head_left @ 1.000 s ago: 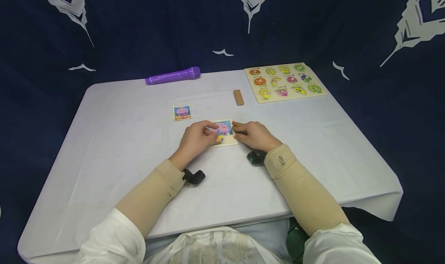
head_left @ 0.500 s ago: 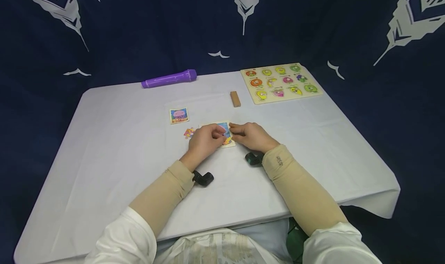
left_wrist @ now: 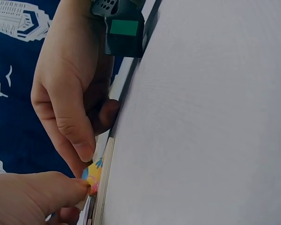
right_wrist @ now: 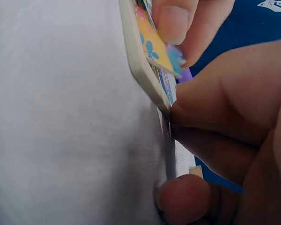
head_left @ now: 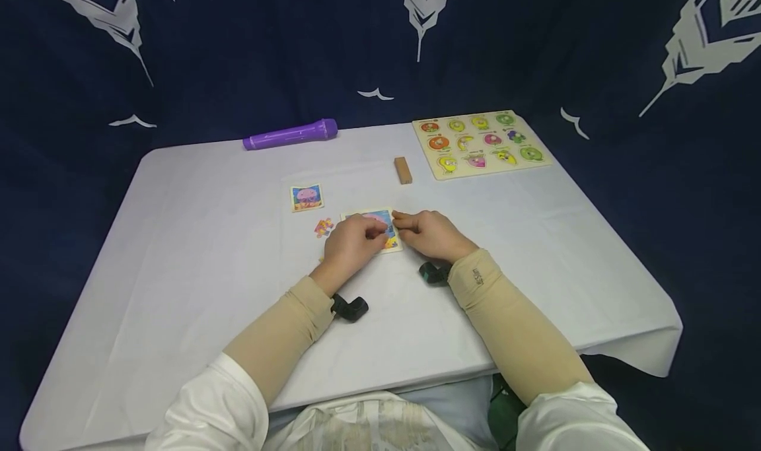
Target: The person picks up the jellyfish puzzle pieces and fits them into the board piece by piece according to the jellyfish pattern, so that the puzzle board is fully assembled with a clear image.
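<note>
A small jigsaw board (head_left: 383,247) with a pink-and-blue sea picture lies flat on the white table between both hands. My left hand (head_left: 353,243) pinches a puzzle piece (right_wrist: 157,49), yellow with a blue flower shape, tilted over the board in the right wrist view. It covers the board's left part. Thumb and finger of my right hand (head_left: 436,233) hold the board by its right edge; the right wrist view shows them at its corner (right_wrist: 166,108). Left of the board lie loose puzzle pieces (head_left: 324,227), partly hidden by the left hand.
A small picture card (head_left: 306,197) with a pink sea creature lies behind and left of the board. Further back are a purple toy microphone (head_left: 290,135), a brown wooden block (head_left: 403,170) and a fruit puzzle board (head_left: 481,144). A dark blue curtain (head_left: 267,48) hangs behind the table (head_left: 178,292).
My left hand has shifted right over the board, uncovering loose pieces on its left. It has stayed nearly still over the last half second. My right hand stays at the board's right edge.
</note>
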Demonstrator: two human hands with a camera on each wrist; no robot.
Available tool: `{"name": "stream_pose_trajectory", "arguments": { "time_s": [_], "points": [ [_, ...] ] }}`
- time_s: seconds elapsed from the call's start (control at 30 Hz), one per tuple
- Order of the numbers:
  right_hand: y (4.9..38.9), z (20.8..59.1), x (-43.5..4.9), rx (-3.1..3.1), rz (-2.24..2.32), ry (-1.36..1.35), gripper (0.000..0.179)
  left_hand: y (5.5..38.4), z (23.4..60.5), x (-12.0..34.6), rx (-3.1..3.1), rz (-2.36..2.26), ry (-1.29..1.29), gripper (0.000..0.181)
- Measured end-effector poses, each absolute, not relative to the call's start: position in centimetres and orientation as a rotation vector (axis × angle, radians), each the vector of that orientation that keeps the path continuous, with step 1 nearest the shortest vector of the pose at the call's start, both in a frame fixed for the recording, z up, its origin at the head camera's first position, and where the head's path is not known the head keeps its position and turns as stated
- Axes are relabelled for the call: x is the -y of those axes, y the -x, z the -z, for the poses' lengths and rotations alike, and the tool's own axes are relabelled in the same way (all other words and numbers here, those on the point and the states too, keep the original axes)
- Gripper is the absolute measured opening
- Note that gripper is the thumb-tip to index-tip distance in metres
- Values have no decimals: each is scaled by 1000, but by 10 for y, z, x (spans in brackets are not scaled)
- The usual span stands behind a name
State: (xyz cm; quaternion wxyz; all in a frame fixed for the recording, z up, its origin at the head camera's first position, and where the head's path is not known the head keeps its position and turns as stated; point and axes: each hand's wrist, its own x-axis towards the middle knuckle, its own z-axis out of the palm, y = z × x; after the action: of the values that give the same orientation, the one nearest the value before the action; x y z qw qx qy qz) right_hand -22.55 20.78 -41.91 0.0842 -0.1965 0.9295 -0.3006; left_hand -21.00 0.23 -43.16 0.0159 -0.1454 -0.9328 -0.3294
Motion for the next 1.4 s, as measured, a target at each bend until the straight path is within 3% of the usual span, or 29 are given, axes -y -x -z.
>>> {"name": "stream_pose_trajectory", "arguments": {
  "time_s": [0.5,1.1,1.4],
  "points": [
    [227,421,-208,-2776,894,604,38,209,431,-4,2912,1002,437,9],
    [226,420,-209,-2774,847,585,41,206,430,-5,2873,819,483,14],
    [228,420,-207,-2759,849,562,41,213,403,65,2697,1211,206,19]
  ]
}}
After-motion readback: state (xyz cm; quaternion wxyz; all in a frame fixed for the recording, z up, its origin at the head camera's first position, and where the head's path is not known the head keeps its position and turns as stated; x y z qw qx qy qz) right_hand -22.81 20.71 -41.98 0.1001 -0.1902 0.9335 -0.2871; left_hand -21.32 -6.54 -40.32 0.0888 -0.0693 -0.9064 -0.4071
